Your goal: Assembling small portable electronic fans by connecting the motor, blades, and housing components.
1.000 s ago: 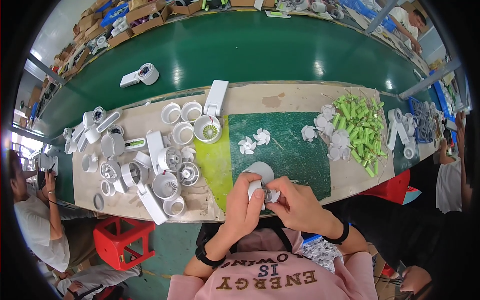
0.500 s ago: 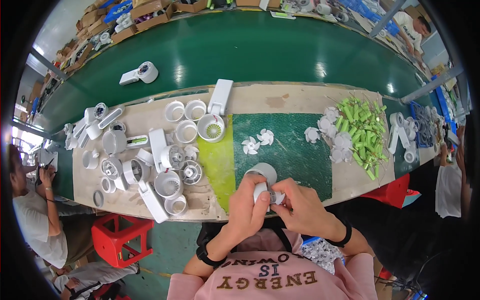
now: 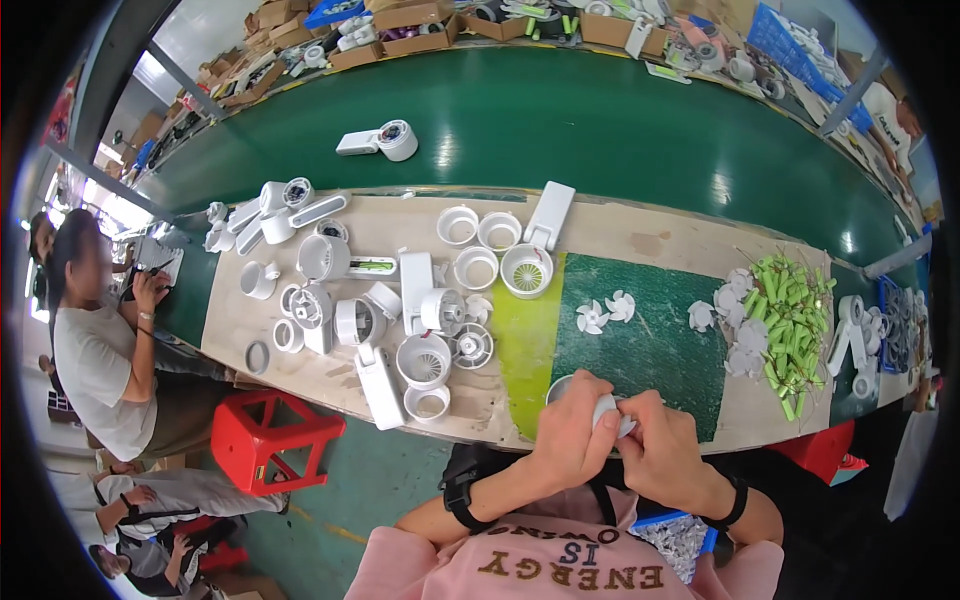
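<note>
Close to the table's front edge, my left hand (image 3: 572, 432) is closed round a white handheld-fan part (image 3: 606, 407). The fingers of my right hand (image 3: 662, 452) pinch the same part from the other side. A round white housing rim (image 3: 555, 388) shows just behind my left knuckles; whether it is joined to the part I hold is hidden. Beyond my hands, two white fan blades (image 3: 592, 317) lie on a green mat (image 3: 655, 350). Another blade (image 3: 701, 316) sits at the mat's right side, next to a stack of blades (image 3: 745, 345).
Green batteries with wires (image 3: 790, 320) are heaped at the right. White fan housings (image 3: 422, 360) and handles crowd the left. A green conveyor belt (image 3: 560, 130) runs behind, carrying one fan (image 3: 397, 141). A red stool (image 3: 270, 440) and a seated person (image 3: 105, 350) are at left.
The view has turned left, so the table's things sit farther right. My hands stay near the front edge; my left hand now covers most of the round housing that showed before.
</note>
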A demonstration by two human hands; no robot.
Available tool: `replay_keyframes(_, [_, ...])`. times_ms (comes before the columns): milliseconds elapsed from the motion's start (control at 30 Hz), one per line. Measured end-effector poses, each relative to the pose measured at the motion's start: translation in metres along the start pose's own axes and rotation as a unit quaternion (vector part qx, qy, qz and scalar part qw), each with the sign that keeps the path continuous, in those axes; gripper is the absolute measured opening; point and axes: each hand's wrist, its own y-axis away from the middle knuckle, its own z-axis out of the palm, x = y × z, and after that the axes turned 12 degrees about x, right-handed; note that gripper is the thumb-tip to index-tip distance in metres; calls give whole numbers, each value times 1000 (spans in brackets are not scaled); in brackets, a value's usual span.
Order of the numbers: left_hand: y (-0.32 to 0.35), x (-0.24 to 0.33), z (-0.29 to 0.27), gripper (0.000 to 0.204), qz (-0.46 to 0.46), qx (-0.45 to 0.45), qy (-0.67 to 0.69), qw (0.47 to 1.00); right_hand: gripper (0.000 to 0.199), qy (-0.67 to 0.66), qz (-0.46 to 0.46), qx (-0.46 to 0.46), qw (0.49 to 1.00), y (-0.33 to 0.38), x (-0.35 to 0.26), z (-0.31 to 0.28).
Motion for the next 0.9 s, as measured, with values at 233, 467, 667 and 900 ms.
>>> replay_keyframes(233, [3,0,4,25,16,16,32,999,28,-5,8,11,1000,1,-2,2])
replay_keyframes(467, [-1,-3,-3,30,-38,-3,12,999,29,-12,-23,4,1000,-10,1,6])
replay_keyframes(667, [-13,8,-10,29,-78,-2,41,996,34,-128,156,3,979,-6,4,-9])
replay_keyframes(900, [-15,4,-16,29,-83,-25,56,995,16,-120,65,-119,984,-5,14,-14])
